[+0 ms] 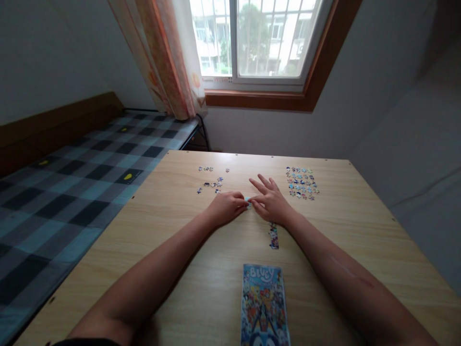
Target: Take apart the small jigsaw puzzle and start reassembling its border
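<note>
Both my hands meet near the middle of a light wooden table [180, 230]. My left hand [227, 206] is curled, its fingertips pinching a small pale-blue puzzle piece [248, 200]. My right hand [271, 201] pinches the same piece with thumb and forefinger, its other fingers stretched forward. A short joined strip of puzzle pieces [273, 236] lies just below my right wrist. A colourful picture card [264, 305] marked "Bluey" lies near the front edge.
Several loose pieces [301, 183] lie in rows at the far right, and a few scattered pieces [212, 182] lie at the far left. A bed with a checked cover [72, 187] stands left of the table. A window [252, 43] and curtain are behind.
</note>
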Available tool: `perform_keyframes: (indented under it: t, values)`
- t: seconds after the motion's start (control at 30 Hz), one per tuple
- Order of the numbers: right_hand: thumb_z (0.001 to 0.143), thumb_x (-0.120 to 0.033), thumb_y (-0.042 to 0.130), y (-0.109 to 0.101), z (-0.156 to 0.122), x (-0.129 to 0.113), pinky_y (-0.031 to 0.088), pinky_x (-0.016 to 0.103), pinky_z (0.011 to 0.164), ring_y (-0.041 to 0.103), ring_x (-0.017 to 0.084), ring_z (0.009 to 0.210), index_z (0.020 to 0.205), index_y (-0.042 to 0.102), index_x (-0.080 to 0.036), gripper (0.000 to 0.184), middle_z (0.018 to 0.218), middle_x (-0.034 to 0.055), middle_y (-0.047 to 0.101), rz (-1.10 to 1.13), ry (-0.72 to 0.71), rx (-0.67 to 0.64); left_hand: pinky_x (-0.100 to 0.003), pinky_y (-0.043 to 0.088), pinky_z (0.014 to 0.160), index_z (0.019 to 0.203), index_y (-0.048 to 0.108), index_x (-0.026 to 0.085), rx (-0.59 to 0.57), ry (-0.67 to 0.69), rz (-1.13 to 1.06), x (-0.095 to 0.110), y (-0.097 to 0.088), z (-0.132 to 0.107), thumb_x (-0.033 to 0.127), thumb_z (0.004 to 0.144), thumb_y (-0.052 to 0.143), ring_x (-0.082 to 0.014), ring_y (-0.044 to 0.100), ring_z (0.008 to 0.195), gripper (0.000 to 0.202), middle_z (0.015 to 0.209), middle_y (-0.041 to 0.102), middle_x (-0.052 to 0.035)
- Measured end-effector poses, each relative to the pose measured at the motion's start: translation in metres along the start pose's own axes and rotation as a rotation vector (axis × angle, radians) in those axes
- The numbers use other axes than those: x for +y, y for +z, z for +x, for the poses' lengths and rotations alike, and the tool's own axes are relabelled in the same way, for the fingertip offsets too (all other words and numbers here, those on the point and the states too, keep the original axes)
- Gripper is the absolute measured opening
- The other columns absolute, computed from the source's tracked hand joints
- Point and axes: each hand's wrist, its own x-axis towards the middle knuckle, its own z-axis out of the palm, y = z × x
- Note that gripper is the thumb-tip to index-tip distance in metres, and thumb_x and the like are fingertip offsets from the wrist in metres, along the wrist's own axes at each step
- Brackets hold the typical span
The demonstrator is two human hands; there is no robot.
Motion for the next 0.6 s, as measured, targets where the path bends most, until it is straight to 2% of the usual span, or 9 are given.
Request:
perform_keyframes:
  t: [0.17, 0.37, 0.6]
  values:
    - [0.094, -0.028, 0.059, 0.0013, -0.0033, 0.0035, 0.021, 0.067, 0.117, 0.022, 0.034, 0.151, 0.096, 0.08, -0.028, 0.021, 0.159, 0.001, 0.038, 0.0, -0.011, 0.018, -0.028, 0.048, 0.069, 0.096, 0.078, 0.023, 0.0, 0.02, 0.037, 0.0015, 0.0015, 0.0022, 0.035, 0.097, 0.055, -0.0165, 0.067, 0.08, 0.025, 0.096, 0.074, -0.0047]
    - [0.093, -0.027, 0.059, 0.0051, -0.0036, 0.0048, 0.026, 0.066, 0.117, 0.024, 0.034, 0.151, 0.095, 0.078, -0.026, 0.019, 0.157, 0.0022, 0.04, -0.012, -0.025, 0.039, -0.028, 0.049, 0.069, 0.095, 0.078, 0.023, 0.035, 0.013, 0.011, 0.0037, 0.0013, 0.0033, 0.035, 0.096, 0.057, -0.016, 0.067, 0.08, 0.024, 0.094, 0.074, -0.004]
    - [0.092, -0.023, 0.057, 0.0023, -0.004, 0.0089, 0.028, 0.061, 0.119, 0.029, 0.032, 0.149, 0.094, 0.075, -0.023, 0.018, 0.154, 0.0028, 0.045, -0.014, -0.013, 0.171, -0.027, 0.049, 0.071, 0.096, 0.078, 0.024, 0.042, 0.011, 0.001, 0.0001, 0.0042, 0.003, 0.035, 0.095, 0.058, -0.0162, 0.068, 0.083, 0.023, 0.097, 0.075, -0.0029]
